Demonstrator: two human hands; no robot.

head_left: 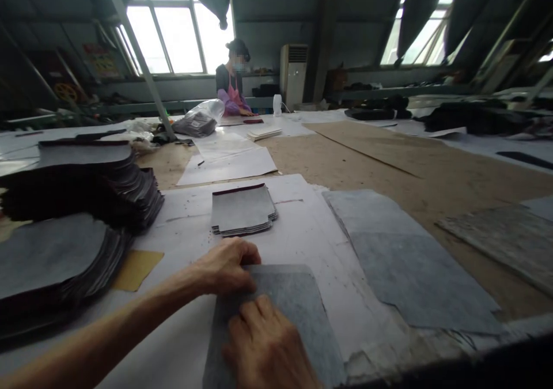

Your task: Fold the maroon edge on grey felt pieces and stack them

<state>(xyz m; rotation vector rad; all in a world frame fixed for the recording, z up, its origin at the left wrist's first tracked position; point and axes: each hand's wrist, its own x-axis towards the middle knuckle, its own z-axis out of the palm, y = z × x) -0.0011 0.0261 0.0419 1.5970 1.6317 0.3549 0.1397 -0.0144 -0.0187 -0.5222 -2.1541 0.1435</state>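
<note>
A grey fabric piece (294,297) with rounded corners lies on white paper right in front of me. At its far left corner, my left hand (231,268) is closed, with thumb and fingers pinching the edge. My right hand (270,346) rests on the middle of the piece, its fingers curled in; whatever they might hold is hidden beneath them. Just beyond my hands sits a small stack of grey pieces (242,207) with a dark red strip along the far edge and notched near corners.
Tall stacks of dark-backed grey pieces (82,181) stand at the left, beside a tan scrap (137,269). To the right lie larger grey sheets (415,274) and a rough grey mat (505,242). Across the table, a person (233,83) works near a plastic bag (201,118). A slanted pole (138,55) rises at the left.
</note>
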